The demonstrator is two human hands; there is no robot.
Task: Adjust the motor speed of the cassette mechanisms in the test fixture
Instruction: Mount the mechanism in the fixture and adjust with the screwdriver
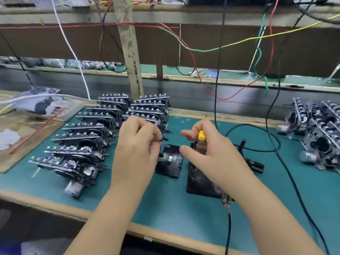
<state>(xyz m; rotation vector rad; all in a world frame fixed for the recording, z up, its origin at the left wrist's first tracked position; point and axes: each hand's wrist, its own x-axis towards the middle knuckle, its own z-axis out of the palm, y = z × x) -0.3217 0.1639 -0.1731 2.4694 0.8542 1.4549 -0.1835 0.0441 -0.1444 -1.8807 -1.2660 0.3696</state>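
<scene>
Judged light but fiddly: cassette mechanisms [88, 142] look like stamped metal frames crowded with thin levers, springs and small wheels, stiff in the chassis and fragile everywhere else. Best taken by the outer frame edges or near the silver motor can [73, 187], never by the levers. Probably not slippery, though sharp-edged.

Stacked overlapping in two leaning rows on the left of the green worktop [165, 205], dark with bright metal tabs along the top edges. Second heap of mechanisms [316, 133] at far right, well apart. Between them, near centre, a black test fixture [199, 178] with a black cable [257, 150] looping behind it; just left of it a small black cassette-like plate [170, 161].

Left hand [137, 146] with fingers curled, pinching something small and dark at the fingertips above the plate; what exactly, too blurred to tell. Right hand [211, 148] clenched around a yellow-handled screwdriver [201, 135], forefinger and thumb stretched free toward the left hand. Fixture appears unloaded, so loading a mechanism likely comes first.
</scene>
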